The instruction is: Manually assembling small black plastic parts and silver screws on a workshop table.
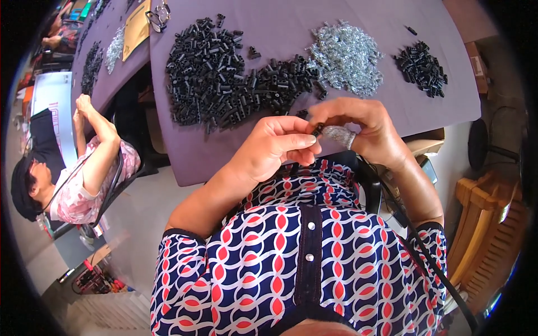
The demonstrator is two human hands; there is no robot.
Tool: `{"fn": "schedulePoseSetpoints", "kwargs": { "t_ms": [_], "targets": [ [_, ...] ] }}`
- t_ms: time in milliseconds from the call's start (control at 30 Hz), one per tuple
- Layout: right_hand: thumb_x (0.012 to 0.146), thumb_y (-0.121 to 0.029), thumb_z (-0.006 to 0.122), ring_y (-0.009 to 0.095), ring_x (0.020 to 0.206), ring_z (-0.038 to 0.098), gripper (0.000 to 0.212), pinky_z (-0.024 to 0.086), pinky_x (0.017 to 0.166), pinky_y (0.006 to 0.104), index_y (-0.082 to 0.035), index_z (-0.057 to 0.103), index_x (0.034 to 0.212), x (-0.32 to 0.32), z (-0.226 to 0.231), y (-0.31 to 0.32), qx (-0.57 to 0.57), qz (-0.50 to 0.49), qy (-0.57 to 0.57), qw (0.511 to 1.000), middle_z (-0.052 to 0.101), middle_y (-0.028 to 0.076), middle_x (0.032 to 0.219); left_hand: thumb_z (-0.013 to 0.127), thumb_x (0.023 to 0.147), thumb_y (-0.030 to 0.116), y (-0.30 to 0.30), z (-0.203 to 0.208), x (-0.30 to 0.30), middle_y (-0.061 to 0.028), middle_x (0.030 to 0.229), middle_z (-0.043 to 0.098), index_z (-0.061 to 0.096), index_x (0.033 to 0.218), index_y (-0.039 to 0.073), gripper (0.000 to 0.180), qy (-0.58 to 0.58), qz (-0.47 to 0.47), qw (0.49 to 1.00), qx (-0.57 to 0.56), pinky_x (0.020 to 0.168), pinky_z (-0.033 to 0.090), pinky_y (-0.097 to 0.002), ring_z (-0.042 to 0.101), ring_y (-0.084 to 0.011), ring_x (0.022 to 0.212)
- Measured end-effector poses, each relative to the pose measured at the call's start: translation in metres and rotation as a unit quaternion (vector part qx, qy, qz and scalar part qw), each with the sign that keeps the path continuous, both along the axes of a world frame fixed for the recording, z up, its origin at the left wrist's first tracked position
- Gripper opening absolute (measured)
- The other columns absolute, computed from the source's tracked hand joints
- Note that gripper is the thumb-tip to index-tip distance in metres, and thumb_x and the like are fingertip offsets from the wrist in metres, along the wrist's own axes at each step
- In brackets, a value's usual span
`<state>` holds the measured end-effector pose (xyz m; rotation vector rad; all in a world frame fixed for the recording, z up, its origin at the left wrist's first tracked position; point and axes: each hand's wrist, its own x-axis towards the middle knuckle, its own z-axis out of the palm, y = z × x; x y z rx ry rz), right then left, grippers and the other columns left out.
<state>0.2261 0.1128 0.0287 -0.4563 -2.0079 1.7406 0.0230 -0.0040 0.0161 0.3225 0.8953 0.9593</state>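
Note:
Just beyond the near table edge, my left hand [280, 141] pinches a small black part [318, 130] between thumb and fingers. My right hand [364, 126] closes on the same part from the other side; its fingertips are slightly blurred. A grey wrapping [340, 136] covers the right thumb. Most of the part is hidden by my fingers. Beyond my left hand spreads a large heap of short black tubular pieces [207, 78]. Farther off, past my right hand, lies a pile of small clear plastic pieces [347, 59]. A smaller pile of black pieces [421, 68] sits to its right.
The purple-grey covered table [269, 28] bears the piles. Another person [84, 173] sits at a table on the left, with a yellow envelope [136, 28] and glasses [159, 15] farther up. At right are a wooden chair [485, 229] and a cardboard box [475, 64].

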Motion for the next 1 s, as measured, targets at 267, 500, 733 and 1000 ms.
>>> {"fn": "schedulePoseSetpoints", "kwargs": {
  "t_ms": [267,500,733,1000],
  "targets": [
    [0.075,-0.011,0.080,0.027,0.100,0.066,0.059,0.054,0.081,0.0384,-0.003,0.060,0.130,0.002,0.014,0.000,0.260,-0.028,-0.094,0.961,0.062,0.014,0.120,0.064,0.093,0.002,-0.004,0.007,0.013,-0.0142,0.105,0.072,0.067,0.109,0.000,0.017,0.085,0.086,0.991,0.051,0.084,0.056,-0.0311,0.070,-0.0191,0.093],
    [0.062,-0.014,0.075,0.028,0.089,0.061,0.053,0.053,0.074,0.0377,-0.001,0.062,0.112,-0.007,0.005,-0.002,0.448,-0.021,-0.099,0.888,0.060,0.009,0.098,0.068,0.088,-0.001,-0.004,-0.001,0.016,-0.0074,0.096,0.071,0.070,0.101,-0.004,0.013,0.067,0.090,0.991,0.071,0.084,0.053,-0.0261,0.067,-0.0127,0.089],
    [0.065,-0.014,0.073,0.027,0.082,0.059,0.041,0.052,0.067,0.0377,-0.002,0.061,0.102,-0.010,-0.004,-0.005,0.445,-0.032,-0.095,0.890,0.057,0.008,0.090,0.068,0.088,-0.002,-0.004,-0.001,0.020,-0.0050,0.093,0.070,0.070,0.099,-0.004,0.012,0.078,0.091,0.991,0.062,0.083,0.053,-0.0252,0.065,-0.0110,0.087],
    [0.062,-0.012,0.071,0.028,0.079,0.059,0.041,0.051,0.065,0.0388,-0.001,0.059,0.100,-0.008,-0.009,-0.007,0.432,-0.020,-0.067,0.899,0.057,0.009,0.087,0.066,0.094,0.005,-0.005,0.005,0.024,-0.0067,0.100,0.071,0.070,0.110,-0.005,0.019,0.059,0.055,0.996,0.048,0.085,0.054,-0.0265,0.067,-0.0118,0.089]
  ]
}}
